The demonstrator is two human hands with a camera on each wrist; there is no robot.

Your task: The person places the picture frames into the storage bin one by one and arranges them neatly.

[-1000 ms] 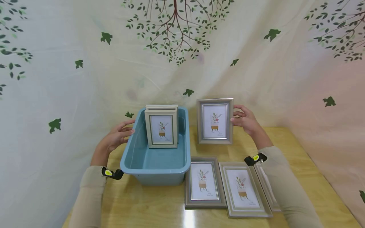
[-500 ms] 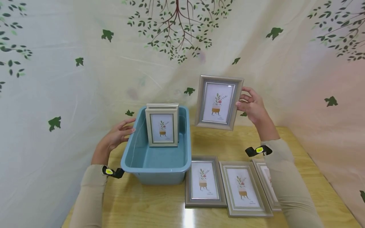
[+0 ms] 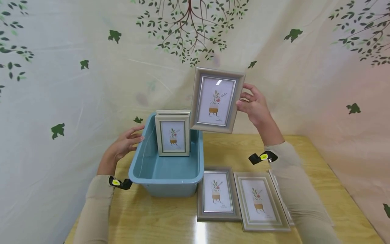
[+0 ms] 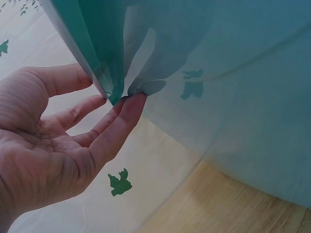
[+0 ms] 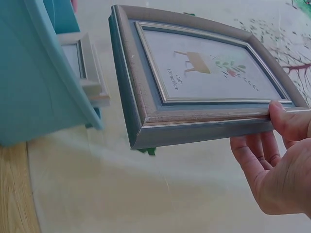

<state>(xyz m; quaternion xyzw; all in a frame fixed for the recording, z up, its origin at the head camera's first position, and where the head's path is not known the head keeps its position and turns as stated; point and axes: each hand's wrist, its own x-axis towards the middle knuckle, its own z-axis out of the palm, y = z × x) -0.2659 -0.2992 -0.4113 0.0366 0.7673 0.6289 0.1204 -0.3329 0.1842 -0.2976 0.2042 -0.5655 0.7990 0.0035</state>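
Note:
My right hand [image 3: 255,105] holds a silver-grey picture frame [image 3: 217,100] in the air by its right edge, thumb on the front and fingers behind. Its lower left corner overlaps the right rim of the blue tub [image 3: 170,181] in the head view. In the right wrist view the picture frame [image 5: 209,68] appears tilted, apart from the tub [image 5: 39,77]. Inside the tub stand cream picture frames [image 3: 173,136], one behind another. At the tub's left rim my left hand [image 3: 123,144] rests its fingertips; the left wrist view shows the hand [image 4: 63,131] touching the outside.
Right of the tub, a grey picture frame [image 3: 218,195] and a beige one [image 3: 261,202] lie face up on the wooden table [image 3: 158,220]. Another lies partly under my right sleeve [image 3: 300,193]. A leaf-patterned cloth [image 3: 91,91] hangs behind the table.
My right hand has raised the grey picture frame from near the table, then carried it left to the tub's right rim. My left hand has stayed at the tub.

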